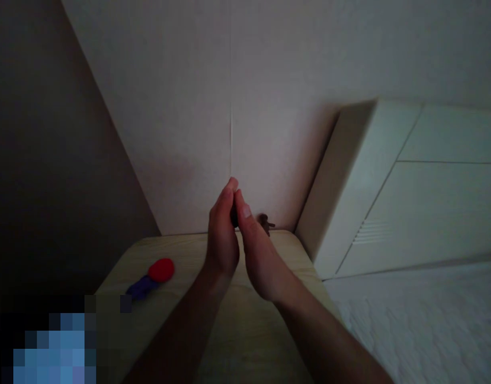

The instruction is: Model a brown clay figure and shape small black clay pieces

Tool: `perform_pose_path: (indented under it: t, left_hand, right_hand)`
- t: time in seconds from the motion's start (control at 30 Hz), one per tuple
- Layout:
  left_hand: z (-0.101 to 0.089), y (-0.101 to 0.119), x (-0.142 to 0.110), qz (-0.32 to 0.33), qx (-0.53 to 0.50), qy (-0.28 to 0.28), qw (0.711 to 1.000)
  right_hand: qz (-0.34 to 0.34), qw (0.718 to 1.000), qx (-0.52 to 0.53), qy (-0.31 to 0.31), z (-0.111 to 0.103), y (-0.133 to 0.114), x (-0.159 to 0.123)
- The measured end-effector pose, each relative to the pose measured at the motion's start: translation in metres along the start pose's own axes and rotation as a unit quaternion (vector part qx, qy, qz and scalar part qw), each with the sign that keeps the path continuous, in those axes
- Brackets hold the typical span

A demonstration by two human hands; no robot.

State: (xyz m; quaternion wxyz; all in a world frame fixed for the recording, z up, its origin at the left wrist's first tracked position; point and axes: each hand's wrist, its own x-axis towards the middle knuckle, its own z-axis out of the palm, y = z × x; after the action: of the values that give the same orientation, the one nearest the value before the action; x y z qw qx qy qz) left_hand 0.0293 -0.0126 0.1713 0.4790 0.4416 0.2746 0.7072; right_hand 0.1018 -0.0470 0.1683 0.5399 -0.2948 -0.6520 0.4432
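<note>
My left hand (223,232) and my right hand (257,245) are raised palm to palm over the bedside table, fingers stretched out and pointing at the wall. Their fingertips meet or nearly meet. A narrow dark gap shows between the palms; whether anything lies inside I cannot tell. Just right of my right hand, a small dark brown thing (264,223) stands at the table's back edge, partly hidden. On the left of the table lies a flat red round thing (161,270), touching a dark blue-purple piece (142,287).
The pale wooden tabletop (185,250) backs onto a light wall (181,106) with a vertical seam. To the right rises a cream headboard (441,202) above a white quilted mattress (425,320). A dark surface fills the left side. A pixelated blue patch covers the lower left corner.
</note>
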Motion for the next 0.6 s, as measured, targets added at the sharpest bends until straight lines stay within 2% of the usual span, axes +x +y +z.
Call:
perform_pose_path:
  t: [0.1, 0.2, 0.37, 0.5, 0.6]
  left_hand:
    - [0.0, 0.004, -0.001, 0.008, 0.009, 0.03, 0.999]
    - [0.007, 0.0, -0.009, 0.013, 0.022, 0.02, 0.999]
    - [0.027, -0.007, -0.036, 0.032, 0.018, -0.079, 0.996]
    - [0.037, -0.01, -0.053, 0.021, 0.002, -0.135, 0.991]
    - [0.038, -0.011, -0.054, 0.012, -0.012, -0.152, 0.988]
  right_hand:
    - [-0.006, 1.0, 0.003, -0.017, 0.0, -0.004, -0.002]
    - [-0.01, 1.0, 0.009, 0.025, -0.001, 0.005, 0.004]
    - [-0.035, 0.991, 0.037, 0.12, -0.016, 0.011, 0.02]
    - [-0.021, 0.986, 0.025, 0.163, -0.038, 0.002, 0.029]
    - [-0.032, 0.982, 0.011, 0.186, -0.042, 0.002, 0.031]
